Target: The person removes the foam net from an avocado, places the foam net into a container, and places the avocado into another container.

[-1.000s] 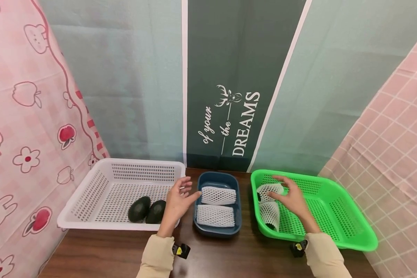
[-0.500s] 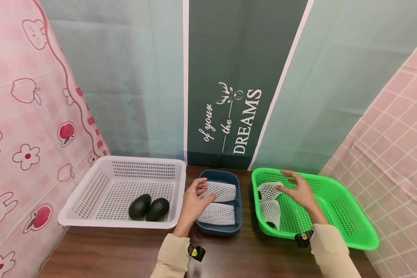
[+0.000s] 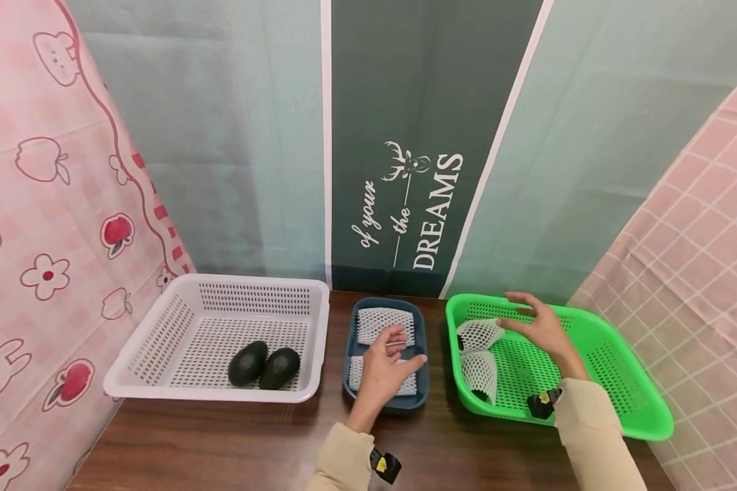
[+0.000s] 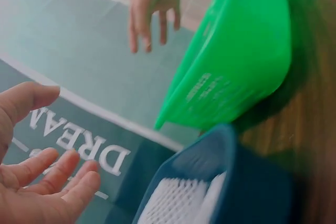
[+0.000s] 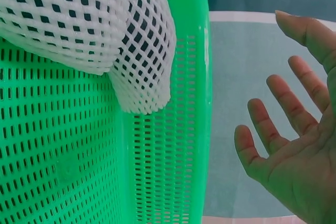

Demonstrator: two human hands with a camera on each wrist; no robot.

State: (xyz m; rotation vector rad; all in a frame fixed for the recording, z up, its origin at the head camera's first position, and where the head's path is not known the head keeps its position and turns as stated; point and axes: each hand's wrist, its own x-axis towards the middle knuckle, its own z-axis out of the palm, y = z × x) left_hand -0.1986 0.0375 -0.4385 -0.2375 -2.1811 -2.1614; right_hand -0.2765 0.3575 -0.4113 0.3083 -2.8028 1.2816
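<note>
My left hand hovers over the blue tray, fingers spread and holding nothing. Two white foam net sleeves lie in that tray: the far sleeve shows well, while the near sleeve is partly covered by my hand. Above the green basket, my right hand is held with fingers apart and nothing in them. At that basket's left side rest two dark fruits in foam nets, a far netted fruit and a near netted fruit. In the right wrist view the netting lies apart from my fingers.
A white basket stands at the left with two avocados, one avocado leaning close to the other avocado. All three containers stand on a brown wooden table. Behind them hangs a green curtain, with pink cloth at both sides.
My left hand has moved right from the white basket's edge to over the blue tray. My right hand has drifted slightly right and away from me. Fruits and sleeves stay put.
</note>
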